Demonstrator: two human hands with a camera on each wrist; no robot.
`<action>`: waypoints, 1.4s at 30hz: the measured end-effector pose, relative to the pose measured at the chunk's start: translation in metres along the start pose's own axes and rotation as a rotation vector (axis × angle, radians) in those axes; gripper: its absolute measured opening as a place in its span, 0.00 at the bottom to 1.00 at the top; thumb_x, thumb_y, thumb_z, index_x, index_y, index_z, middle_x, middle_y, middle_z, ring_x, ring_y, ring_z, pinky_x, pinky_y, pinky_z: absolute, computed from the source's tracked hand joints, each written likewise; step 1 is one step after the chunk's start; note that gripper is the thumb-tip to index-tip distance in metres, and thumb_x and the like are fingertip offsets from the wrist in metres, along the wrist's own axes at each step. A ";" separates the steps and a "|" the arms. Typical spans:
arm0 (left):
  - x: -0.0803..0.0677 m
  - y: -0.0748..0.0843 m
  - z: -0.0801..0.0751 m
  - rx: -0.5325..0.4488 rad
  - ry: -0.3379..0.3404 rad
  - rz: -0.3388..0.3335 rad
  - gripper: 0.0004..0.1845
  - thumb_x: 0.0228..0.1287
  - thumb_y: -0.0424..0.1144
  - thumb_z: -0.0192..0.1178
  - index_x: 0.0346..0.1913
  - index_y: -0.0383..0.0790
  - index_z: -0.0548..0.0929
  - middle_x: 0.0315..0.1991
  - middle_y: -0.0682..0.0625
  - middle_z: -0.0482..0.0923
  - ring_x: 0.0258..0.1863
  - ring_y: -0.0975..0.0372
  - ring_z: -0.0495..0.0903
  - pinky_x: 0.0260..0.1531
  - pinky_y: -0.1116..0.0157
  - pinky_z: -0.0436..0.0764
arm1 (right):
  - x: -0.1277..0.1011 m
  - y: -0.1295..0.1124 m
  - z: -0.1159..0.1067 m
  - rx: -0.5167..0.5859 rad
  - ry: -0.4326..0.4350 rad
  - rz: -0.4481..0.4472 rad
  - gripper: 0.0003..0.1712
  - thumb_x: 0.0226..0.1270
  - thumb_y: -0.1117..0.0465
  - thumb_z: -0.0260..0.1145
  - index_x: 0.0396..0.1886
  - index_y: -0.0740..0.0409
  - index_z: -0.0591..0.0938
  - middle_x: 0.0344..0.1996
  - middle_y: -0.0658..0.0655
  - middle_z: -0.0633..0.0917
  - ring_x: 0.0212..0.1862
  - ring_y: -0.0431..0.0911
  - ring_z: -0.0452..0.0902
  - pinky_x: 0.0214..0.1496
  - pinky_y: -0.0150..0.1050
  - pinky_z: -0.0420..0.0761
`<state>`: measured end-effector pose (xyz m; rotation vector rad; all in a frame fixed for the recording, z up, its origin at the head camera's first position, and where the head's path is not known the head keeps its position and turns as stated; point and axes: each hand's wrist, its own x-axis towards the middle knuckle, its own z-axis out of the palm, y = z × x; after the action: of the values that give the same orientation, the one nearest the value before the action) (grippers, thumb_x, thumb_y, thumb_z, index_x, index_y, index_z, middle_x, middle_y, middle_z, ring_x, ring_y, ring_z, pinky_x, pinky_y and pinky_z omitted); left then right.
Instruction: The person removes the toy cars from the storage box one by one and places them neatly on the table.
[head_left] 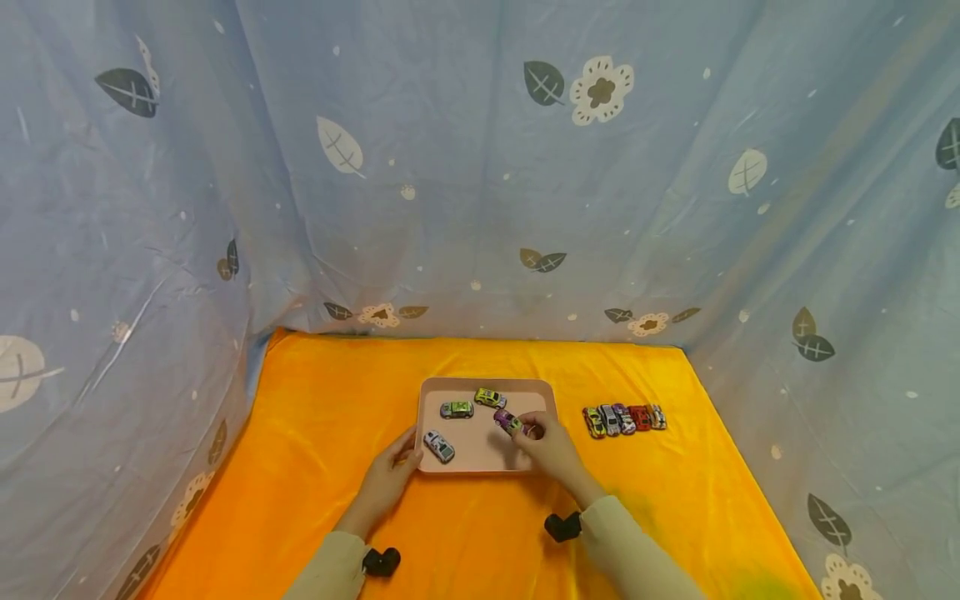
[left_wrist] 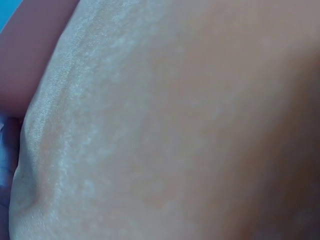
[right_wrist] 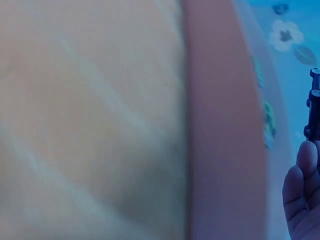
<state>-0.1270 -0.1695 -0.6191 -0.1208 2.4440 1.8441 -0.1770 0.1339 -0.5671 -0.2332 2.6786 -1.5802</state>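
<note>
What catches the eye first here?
The bright orange cloth under a pink tray holding toy cars. The right hand pinches a purple car over the tray while the left hand touches its near-left corner. A row of cars is parked to the right.

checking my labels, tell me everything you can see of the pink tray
The pale pink rectangular tray has rounded corners and a low raised rim; it looks like plastic. It lies flat on the orange cloth, near its middle. Three small toy cars sit inside it. The left hand rests at its front left corner, and the right hand holds a fourth, purple toy car over it.
</note>
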 end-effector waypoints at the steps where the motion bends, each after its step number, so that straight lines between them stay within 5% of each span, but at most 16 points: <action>1: 0.000 0.000 0.000 0.001 0.000 0.003 0.28 0.69 0.48 0.58 0.71 0.57 0.68 0.62 0.55 0.74 0.58 0.59 0.74 0.59 0.53 0.71 | 0.000 0.000 -0.007 -0.004 0.013 0.011 0.14 0.59 0.60 0.72 0.43 0.60 0.83 0.29 0.52 0.78 0.30 0.45 0.70 0.31 0.33 0.72; 18: 0.001 -0.003 0.000 0.002 -0.009 0.032 0.29 0.70 0.48 0.58 0.71 0.53 0.68 0.61 0.52 0.74 0.56 0.57 0.75 0.57 0.54 0.74 | -0.027 0.054 -0.098 -0.117 0.128 0.200 0.24 0.64 0.49 0.68 0.52 0.61 0.80 0.39 0.58 0.80 0.37 0.47 0.73 0.34 0.34 0.77; 32: 0.003 -0.005 0.001 0.002 -0.005 0.018 0.28 0.69 0.48 0.59 0.71 0.55 0.69 0.61 0.55 0.75 0.56 0.60 0.75 0.56 0.56 0.75 | -0.053 0.091 -0.122 -0.199 0.072 0.291 0.25 0.66 0.51 0.67 0.52 0.66 0.78 0.40 0.59 0.81 0.41 0.48 0.76 0.38 0.36 0.77; 42: 0.003 -0.007 0.001 -0.008 -0.010 0.044 0.28 0.70 0.46 0.58 0.71 0.52 0.68 0.62 0.51 0.74 0.56 0.57 0.75 0.55 0.57 0.75 | -0.054 0.103 -0.118 -0.234 0.020 0.301 0.28 0.63 0.48 0.69 0.51 0.66 0.77 0.35 0.56 0.78 0.35 0.46 0.71 0.38 0.37 0.73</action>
<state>-0.1290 -0.1703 -0.6263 -0.0594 2.4517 1.8679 -0.1473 0.2933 -0.6027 0.1768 2.7493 -1.1934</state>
